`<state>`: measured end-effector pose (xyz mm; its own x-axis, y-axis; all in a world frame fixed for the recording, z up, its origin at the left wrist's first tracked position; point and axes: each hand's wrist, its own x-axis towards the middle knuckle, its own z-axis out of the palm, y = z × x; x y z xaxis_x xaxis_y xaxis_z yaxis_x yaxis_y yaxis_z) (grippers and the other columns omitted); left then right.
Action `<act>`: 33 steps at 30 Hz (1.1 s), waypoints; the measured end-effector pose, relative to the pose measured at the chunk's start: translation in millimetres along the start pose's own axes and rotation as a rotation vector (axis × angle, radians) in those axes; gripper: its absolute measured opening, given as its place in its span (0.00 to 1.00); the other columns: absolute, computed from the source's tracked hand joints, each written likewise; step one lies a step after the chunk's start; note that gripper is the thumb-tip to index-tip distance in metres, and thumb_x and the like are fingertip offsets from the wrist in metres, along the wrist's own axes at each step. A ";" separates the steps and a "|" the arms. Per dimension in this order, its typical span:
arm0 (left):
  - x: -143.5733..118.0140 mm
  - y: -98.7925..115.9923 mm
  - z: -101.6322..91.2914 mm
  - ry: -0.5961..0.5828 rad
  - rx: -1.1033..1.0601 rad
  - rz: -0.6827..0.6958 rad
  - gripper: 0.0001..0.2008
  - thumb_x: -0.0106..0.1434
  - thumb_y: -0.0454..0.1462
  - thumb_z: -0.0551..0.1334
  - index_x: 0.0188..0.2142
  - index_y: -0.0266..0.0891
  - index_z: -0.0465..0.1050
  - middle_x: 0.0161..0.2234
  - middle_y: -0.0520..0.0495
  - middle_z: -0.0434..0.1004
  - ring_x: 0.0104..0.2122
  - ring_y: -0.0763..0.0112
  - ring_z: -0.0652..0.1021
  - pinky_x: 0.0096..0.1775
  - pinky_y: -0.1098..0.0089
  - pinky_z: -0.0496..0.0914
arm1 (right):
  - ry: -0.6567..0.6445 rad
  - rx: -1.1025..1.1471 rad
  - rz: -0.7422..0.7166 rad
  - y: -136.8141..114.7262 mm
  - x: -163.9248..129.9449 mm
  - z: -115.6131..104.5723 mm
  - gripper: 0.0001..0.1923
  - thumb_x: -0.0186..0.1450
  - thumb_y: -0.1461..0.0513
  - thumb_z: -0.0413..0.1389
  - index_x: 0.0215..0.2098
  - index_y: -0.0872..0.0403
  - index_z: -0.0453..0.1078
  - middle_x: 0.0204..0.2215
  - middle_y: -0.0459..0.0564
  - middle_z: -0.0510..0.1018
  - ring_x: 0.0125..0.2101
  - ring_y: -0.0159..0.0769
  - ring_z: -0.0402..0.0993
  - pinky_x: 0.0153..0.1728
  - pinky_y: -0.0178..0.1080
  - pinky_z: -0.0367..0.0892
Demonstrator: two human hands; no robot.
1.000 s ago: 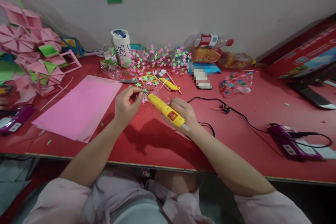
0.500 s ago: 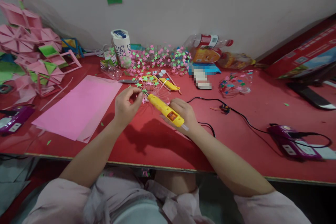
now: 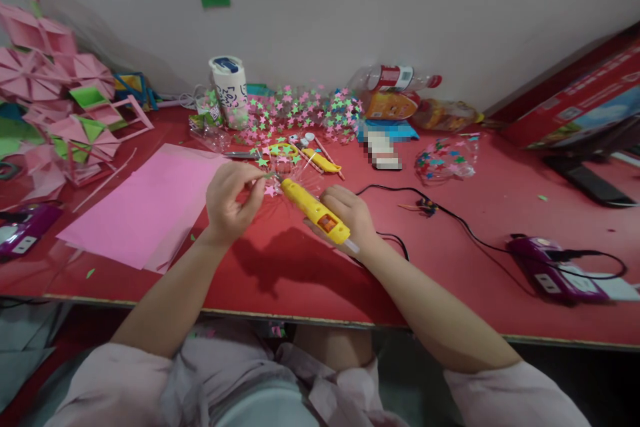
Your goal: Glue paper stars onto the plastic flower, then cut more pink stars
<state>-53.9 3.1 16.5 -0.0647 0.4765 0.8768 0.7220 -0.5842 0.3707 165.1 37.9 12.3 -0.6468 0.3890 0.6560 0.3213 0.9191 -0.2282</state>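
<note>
My right hand [image 3: 347, 211] is wrapped round a yellow hot glue gun [image 3: 311, 207], with a clear glue stick [image 3: 353, 246] poking out of its rear end. The gun's tip points away and to the left. Close to that tip, my left hand [image 3: 231, 200] pinches a small green paper star [image 3: 271, 175] between thumb and forefinger; its outline is partly hidden. Just beyond both hands stands a clear plastic piece dotted with pink and green stars [image 3: 295, 113]. A yellow cutter knife [image 3: 325, 161] and yellow-handled scissors [image 3: 280, 149] lie behind the gun.
Pink paper sheets [image 3: 145, 207] lie at left, beside folded pink paper models [image 3: 80, 80]. A white cup [image 3: 230, 90], plastic bottles [image 3: 395, 78] and a bag of stars [image 3: 445, 159] line the back. A black cable [image 3: 465, 223] runs to a purple power strip [image 3: 555, 273].
My left hand has drawn slightly left, away from the glue gun's tip, with the green star still pinched. My right hand and the gun stay nearly in place.
</note>
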 end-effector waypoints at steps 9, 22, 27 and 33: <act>2.3 -3.3 2.3 -0.093 -0.314 -0.482 0.03 0.61 0.36 0.58 0.31 0.41 0.68 0.25 0.54 0.72 0.26 0.76 0.70 0.30 0.73 0.66 | -0.730 0.003 0.066 -17.0 -0.4 9.9 0.14 0.56 0.64 0.56 0.41 0.58 0.67 0.37 0.54 0.71 0.29 0.35 0.68 0.27 0.36 0.59; 2.1 12.6 6.8 -0.379 -0.350 -0.413 0.06 0.61 0.34 0.55 0.27 0.40 0.66 0.33 0.49 0.67 0.38 0.69 0.70 0.44 0.65 0.66 | -0.090 0.003 -0.020 -11.7 23.5 -11.0 0.06 0.66 0.66 0.49 0.37 0.53 0.68 0.32 0.52 0.77 0.35 0.36 0.72 0.36 0.39 0.67; -1.2 14.7 8.0 -0.403 -0.324 -0.372 0.07 0.61 0.34 0.55 0.26 0.40 0.66 0.35 0.48 0.67 0.40 0.68 0.70 0.48 0.61 0.64 | -0.023 -0.134 -0.178 -10.0 38.0 -8.1 0.06 0.67 0.65 0.50 0.38 0.53 0.68 0.33 0.52 0.77 0.37 0.37 0.73 0.38 0.40 0.69; -3.0 14.5 7.8 -0.431 -0.281 -0.325 0.08 0.62 0.35 0.55 0.26 0.40 0.66 0.36 0.48 0.67 0.41 0.66 0.70 0.48 0.58 0.63 | -0.009 -0.160 -0.202 -6.9 36.1 -0.8 0.06 0.68 0.63 0.50 0.36 0.52 0.69 0.33 0.51 0.78 0.36 0.36 0.74 0.36 0.40 0.69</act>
<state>-37.9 -1.7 16.8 0.0758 0.8484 0.5239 0.4986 -0.4873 0.7169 140.1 45.6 38.1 -0.7148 0.1999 0.6702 0.2898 0.9568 0.0238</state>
